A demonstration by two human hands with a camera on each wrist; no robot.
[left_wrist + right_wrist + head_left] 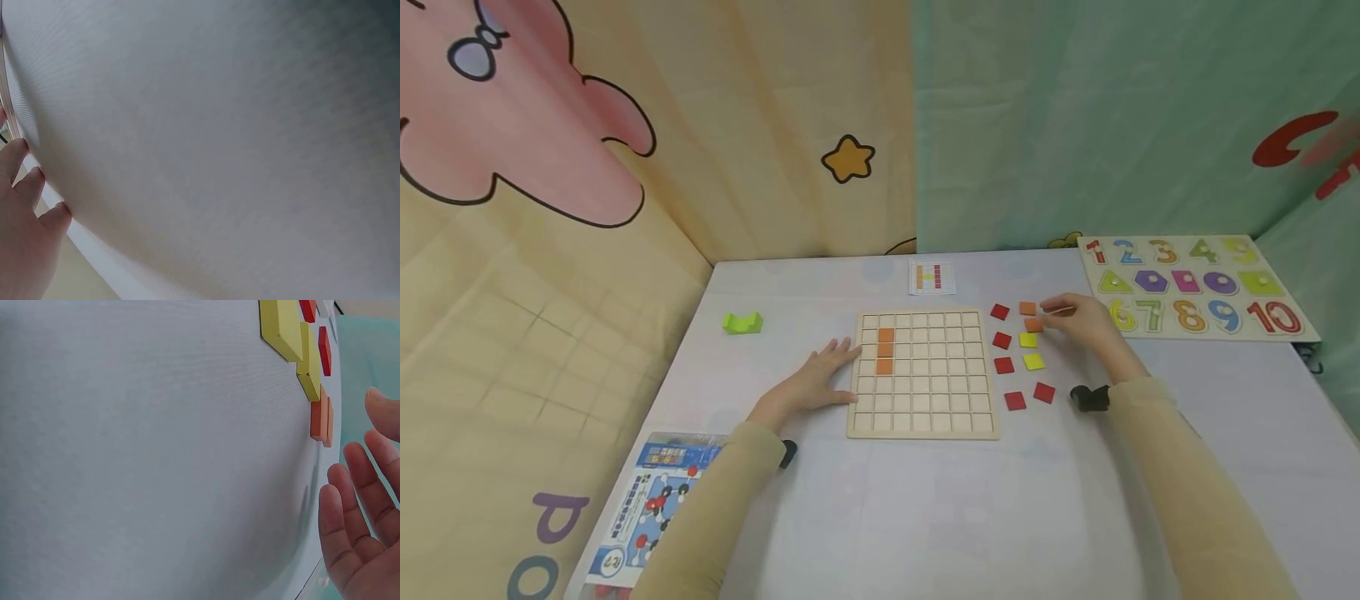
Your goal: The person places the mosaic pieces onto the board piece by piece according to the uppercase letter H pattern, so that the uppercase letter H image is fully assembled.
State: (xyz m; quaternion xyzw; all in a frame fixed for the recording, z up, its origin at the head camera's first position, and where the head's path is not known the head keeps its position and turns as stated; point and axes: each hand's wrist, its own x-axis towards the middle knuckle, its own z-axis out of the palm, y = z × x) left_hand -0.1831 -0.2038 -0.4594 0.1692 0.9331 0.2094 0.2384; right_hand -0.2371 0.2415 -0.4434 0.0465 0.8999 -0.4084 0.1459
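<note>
A wooden grid board (pixel 932 436) lies mid-table, with three orange tiles (pixel 884 367) in one column near its left side. At the board's left edge rests my left hand (pixel 808 379), fingers spread; the left wrist view shows its fingertips (pixel 57 212) against the table. My right hand (pixel 1082 323) hovers beside two loose orange tiles (pixel 1027 308) right of the board. In the right wrist view this hand (pixel 369 531) has loosely bent fingers, apart from the tiles, and nothing shows between them. Two yellow tiles (pixel 1033 362) and several red tiles (pixel 1003 365) lie nearby.
Behind the board is a small pattern card (pixel 932 277). A number-and-shape puzzle board (pixel 1198 287) lies at the back right. On the left are a green plastic piece (pixel 742 323) and a blue-and-white package (pixel 651 500), partly under the left sleeve.
</note>
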